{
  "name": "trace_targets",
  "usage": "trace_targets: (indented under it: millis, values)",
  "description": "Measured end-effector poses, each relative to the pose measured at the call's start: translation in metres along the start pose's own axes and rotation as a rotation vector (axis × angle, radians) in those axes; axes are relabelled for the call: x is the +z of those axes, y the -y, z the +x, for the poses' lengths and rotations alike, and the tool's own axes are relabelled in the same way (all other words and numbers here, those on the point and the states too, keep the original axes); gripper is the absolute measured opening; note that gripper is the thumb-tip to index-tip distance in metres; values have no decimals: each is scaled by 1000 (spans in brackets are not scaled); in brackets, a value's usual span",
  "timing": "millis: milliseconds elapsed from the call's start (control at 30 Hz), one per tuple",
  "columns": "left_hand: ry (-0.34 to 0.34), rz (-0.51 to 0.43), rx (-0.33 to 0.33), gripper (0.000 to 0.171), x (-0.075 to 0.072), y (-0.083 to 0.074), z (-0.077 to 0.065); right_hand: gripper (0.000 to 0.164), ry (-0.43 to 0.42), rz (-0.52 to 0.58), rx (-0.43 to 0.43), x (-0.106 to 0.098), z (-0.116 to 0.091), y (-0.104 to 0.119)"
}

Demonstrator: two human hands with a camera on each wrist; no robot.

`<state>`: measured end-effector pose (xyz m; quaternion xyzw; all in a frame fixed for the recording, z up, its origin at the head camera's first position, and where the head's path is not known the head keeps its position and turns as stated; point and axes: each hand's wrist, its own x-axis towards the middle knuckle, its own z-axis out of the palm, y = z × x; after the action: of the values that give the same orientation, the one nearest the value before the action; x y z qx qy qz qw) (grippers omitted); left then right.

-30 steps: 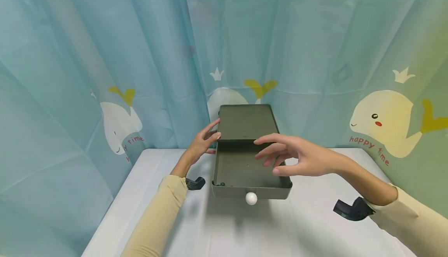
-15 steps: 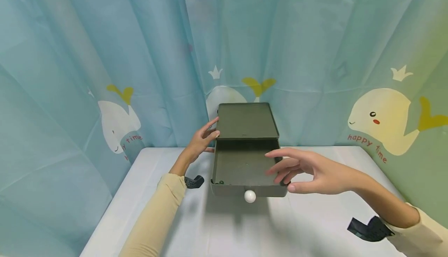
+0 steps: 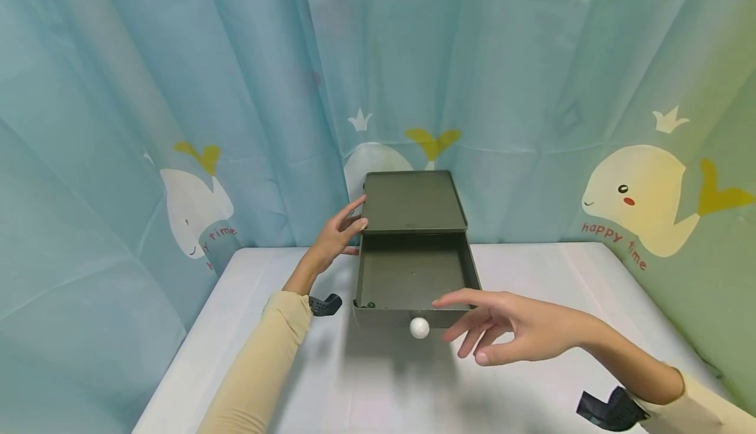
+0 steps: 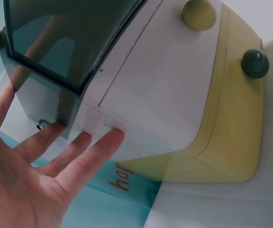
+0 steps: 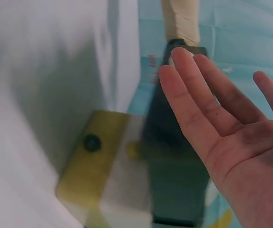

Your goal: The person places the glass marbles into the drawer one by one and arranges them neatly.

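Note:
A small drawer cabinet with a dark green top (image 3: 415, 201) stands on the table, its top drawer (image 3: 384, 318) pulled out. A round white knob (image 3: 419, 327) is on that drawer's front. Inside, by the front left corner, lies a tiny dark green thing (image 3: 370, 304). My left hand (image 3: 331, 242) rests against the cabinet's left side, fingers spread, thumb at the top edge. In the left wrist view, the white middle drawer (image 4: 160, 80) and yellow bottom drawer (image 4: 231, 114) are pushed in. My right hand (image 3: 520, 329), fingers loosely bent and holding nothing, hovers by the drawer's front right corner.
A white cloth covers the table (image 3: 248, 303). Blue curtain (image 3: 266, 92) with printed whales hangs close behind the cabinet and along the left, turning green on the right. A dark knob (image 4: 255, 63) sticks out from the bottom drawer. Each wrist carries a black mount (image 3: 325, 304).
My right hand has moved from over the open drawer toward me, down to its front right corner. The left hand stays against the cabinet, and the drawer remains out.

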<state>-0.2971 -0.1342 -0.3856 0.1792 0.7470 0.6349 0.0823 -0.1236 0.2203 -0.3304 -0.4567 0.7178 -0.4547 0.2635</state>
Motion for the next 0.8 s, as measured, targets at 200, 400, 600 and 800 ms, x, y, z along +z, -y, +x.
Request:
trace_targets:
  millis: [200,400,600,800]
  values:
    - [2,4,8,61,-1,2,1,72,35,120,59,20,8,-22]
    - [8,1,17,61,-1,1,1,76,48,167,-2,35,17,-41]
    - [2,4,13,61,0,0,0,78,-12,163,-67,44,25,-51]
    - [10,3,6,60,0,0,-1,70,-131,123,-116,54,34,-53]
